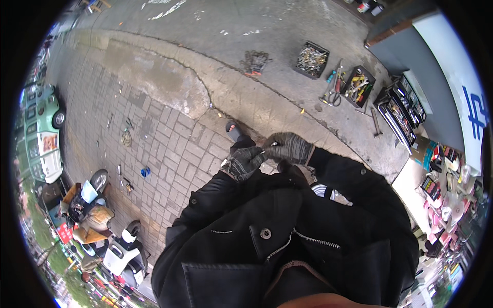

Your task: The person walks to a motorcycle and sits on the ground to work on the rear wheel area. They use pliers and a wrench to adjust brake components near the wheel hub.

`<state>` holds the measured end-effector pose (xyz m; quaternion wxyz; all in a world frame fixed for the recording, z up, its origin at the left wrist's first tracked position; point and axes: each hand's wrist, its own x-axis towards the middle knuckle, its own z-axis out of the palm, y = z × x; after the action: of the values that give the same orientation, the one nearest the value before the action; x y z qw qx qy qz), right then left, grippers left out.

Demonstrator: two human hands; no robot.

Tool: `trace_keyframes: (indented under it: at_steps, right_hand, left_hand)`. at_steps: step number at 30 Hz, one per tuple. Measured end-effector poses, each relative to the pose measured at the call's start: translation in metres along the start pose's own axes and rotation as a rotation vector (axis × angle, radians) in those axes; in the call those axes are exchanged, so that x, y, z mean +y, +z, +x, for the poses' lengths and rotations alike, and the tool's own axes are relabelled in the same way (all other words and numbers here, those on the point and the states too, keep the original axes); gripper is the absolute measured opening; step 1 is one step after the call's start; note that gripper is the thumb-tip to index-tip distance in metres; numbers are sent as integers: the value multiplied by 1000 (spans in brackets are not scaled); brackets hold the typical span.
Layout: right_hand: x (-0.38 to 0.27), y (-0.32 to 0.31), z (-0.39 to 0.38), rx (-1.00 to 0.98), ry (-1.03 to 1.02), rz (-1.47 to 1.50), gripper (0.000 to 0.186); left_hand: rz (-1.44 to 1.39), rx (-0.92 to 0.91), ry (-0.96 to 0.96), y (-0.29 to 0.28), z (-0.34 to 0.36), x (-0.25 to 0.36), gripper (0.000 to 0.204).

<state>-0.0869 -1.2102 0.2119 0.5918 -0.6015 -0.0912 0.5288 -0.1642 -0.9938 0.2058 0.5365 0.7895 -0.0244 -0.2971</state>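
At chest height, both gloved hands meet over a small metal part (268, 148): left hand (245, 162) pinches one end, right hand (288, 147) clamps the other, prob. to steady it. Tool trays (358, 85) lie w/in reach on the pavement (169, 149).

A roadside repair spot is shown: open black metal toolboxes (402, 110), a black tray of small metal parts (311, 59) and parked scooters (120, 251) are spread over grey brick pavement (169, 149).
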Motion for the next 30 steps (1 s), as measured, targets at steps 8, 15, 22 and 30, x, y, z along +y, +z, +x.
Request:
trace_keyframes:
  at_steps: [8, 15, 22, 30]
  right_hand:
    - [-96, 123, 208, 22, -15, 358, 28]
    - [-189, 260, 360, -188, 7, 124, 24]
    - [-251, 339, 494, -77, -222, -418, 23]
    - [-316, 381, 624, -127, -579, -635, 31]
  left_hand:
    - [-109, 456, 11, -194, -85, -88, 28]
    - [-372, 604, -149, -353, -195, -116, 27]
    - [612, 829, 336, -480, -229, -181, 23]
    - [-452, 658, -220, -635, -227, -239, 26]
